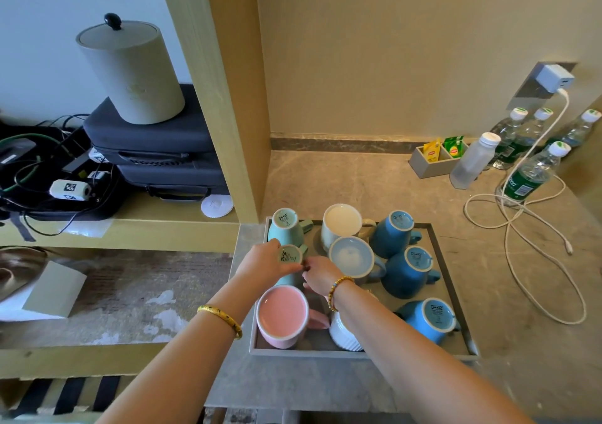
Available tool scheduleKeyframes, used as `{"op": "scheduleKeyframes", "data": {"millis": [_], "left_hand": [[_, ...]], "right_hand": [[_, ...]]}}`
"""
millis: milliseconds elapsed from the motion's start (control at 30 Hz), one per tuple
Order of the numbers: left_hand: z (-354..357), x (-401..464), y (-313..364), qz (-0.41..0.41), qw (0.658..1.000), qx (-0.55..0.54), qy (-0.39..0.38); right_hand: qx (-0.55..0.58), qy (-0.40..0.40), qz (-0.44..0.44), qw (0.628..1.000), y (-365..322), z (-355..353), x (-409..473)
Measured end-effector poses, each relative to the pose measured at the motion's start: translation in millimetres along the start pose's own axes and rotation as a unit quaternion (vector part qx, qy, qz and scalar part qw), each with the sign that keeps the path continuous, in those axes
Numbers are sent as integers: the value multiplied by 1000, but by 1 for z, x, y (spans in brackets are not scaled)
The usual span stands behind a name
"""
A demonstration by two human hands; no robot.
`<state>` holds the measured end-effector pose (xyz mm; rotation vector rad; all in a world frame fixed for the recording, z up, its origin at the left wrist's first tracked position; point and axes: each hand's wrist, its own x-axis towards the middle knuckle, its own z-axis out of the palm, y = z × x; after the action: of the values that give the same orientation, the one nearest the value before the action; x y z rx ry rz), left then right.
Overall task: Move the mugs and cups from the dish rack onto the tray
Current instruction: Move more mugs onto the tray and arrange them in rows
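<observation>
On the grey tray (pixel 454 280), both my hands meet at a small mint-green cup (pixel 290 257).

My left hand (pixel 265 262) curls around the cup's left side, gripping it, while the fingers of my right hand (pixel 321 275) touch its right side; I cannot tell whether they pinch it or only rest there. The cup stands upside down, its pale base with a dark printed stamp facing up, a little handle jutting toward the back right. It sits near the tray's left edge, between a taller mint-green mug (pixel 285 228) behind it and a pink mug (pixel 282 316) in front, both also inverted. Right of it stand a cream mug (pixel 342 225), a pale grey-blue mug (pixel 351 257), three blue mugs and, under my right wrist, a white ribbed cup (pixel 343 335).
</observation>
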<state>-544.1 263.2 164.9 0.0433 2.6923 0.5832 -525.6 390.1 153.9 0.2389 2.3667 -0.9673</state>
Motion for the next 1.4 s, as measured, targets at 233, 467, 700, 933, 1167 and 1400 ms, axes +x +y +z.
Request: {"op": "scheduleKeyframes", "data": {"millis": [233,467,700,933,1167,1400], "left_hand": [[10,-19,-13,-60,994,-85,-35],[7,-50,-11,-47,988,-110,-100],[7,-79,-17,71,984,-19,-163],[12,-86,-11,63,991,2,-118],[19,-88,-11,35,997,9,-71],[30,-87,-8,-42,999,-15,-7]], "right_hand": [[-101,-60,-23,993,2,-14,-22],[-73,-60,-66,993,7,-9,-44],[23,-28,-98,995,19,-1,-64],[96,78,-120,985,23,7,-76],[77,130,-102,983,33,25,-89],[157,61,-84,982,28,31,-94]]}}
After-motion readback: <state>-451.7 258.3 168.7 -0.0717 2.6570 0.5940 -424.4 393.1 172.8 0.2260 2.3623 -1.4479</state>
